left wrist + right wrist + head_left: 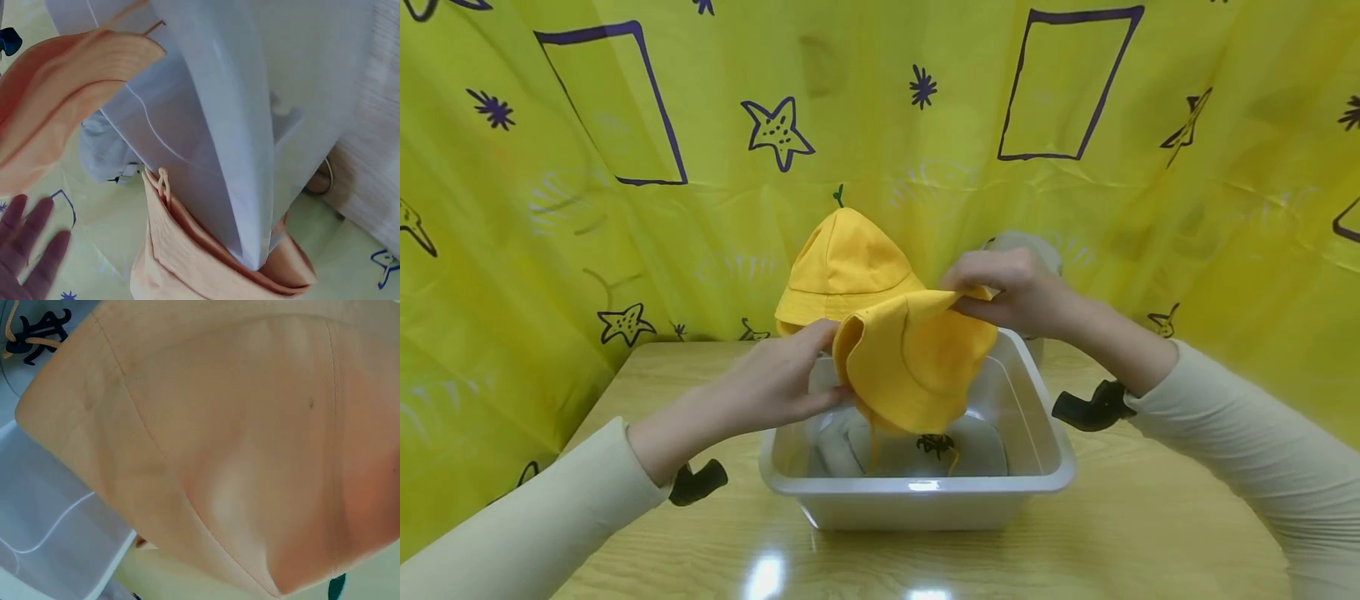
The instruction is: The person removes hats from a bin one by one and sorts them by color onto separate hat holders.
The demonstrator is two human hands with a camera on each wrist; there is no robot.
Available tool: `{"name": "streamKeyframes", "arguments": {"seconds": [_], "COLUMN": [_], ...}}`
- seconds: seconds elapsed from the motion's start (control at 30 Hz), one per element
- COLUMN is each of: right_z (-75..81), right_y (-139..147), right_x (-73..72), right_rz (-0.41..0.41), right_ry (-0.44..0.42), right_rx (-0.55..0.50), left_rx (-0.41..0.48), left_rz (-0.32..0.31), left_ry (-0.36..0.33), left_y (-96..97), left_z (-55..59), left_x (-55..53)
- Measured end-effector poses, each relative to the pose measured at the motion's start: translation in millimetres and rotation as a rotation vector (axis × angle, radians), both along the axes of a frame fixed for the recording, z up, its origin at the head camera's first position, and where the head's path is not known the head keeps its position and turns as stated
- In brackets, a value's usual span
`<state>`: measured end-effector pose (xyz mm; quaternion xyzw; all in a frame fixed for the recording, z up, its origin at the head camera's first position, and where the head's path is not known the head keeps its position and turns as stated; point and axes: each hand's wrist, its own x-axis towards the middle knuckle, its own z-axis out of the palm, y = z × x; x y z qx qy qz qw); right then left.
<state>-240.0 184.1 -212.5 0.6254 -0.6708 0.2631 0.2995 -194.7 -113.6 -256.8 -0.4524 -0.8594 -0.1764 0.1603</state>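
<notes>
A yellow hat (925,358) is held aloft between the two hands, above a pale plastic basin (917,486). Its edge is pinched between thumb and fingers of the right hand (1009,287). The opposite brim is met by the left hand (786,371), three of whose fingers are seen spread apart; whether the brim is clamped there cannot be told. Beyond the left fingers, a second yellow hat (846,258) with a green sprout is seen; behind the right fingers, a grey object (1032,243) is partly hidden.

2 yellow hats (917,354) (850,262); white basin (850,486); yellow curtain (857,75), purple star outlines (777,133).
</notes>
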Motion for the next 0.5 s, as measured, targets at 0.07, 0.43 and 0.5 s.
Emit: {"name": "streamKeyframes", "arguments": {"seconds": [0.07,0.43,0.5], "right_z": [-1.0,-17.9,-20.9], "right_y": [1.1,5.3,4.0], "right_x": [-1.4,-12.9,-10.4], "right_rz": [-0.011,-0.307,-0.417], "right_ry": [-0.004,-0.055,-0.031], "right_rx": [0.007,-0.003,-0.015], "left_rx": [0.016,0.383,0.437], "left_rz": [-0.027,-0.244,-0.211], "left_ry": [-0.019,-0.142,-0.167], "left_y": [3.2,9.0,10.0], "left_z": [0.1,-6.7,-7.5], "left_x": [-0.9,-24.5,-27.3]}}
